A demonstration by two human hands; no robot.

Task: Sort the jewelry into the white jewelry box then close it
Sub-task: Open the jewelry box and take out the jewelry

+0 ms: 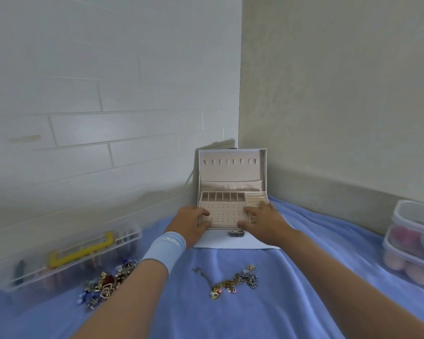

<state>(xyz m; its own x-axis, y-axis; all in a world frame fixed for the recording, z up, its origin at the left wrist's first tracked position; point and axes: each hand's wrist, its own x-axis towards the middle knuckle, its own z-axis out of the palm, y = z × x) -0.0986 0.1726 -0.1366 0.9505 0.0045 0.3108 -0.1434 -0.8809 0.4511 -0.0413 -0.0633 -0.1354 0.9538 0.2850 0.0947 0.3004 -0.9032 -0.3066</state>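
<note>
The white jewelry box (231, 172) stands open in the far corner, lid upright with a row of hooks, and its beige tray (222, 212) of slots and peg holes shows. My left hand (194, 222) grips the tray's left front corner. My right hand (264, 220) grips its right front corner, fingers lying over the ring rolls. A tangle of gold chains and charms (230, 282) lies on the blue cloth near me. A second heap of mixed jewelry (105, 285) sits to the left, partly hidden by my left forearm.
A clear plastic case (66, 260) with a yellow handle lies at the left against the tiled wall. Stacked clear tubs (414, 241) with pink and teal items stand at the right edge. The blue cloth (304, 277) covers the whole surface; walls close in behind the box.
</note>
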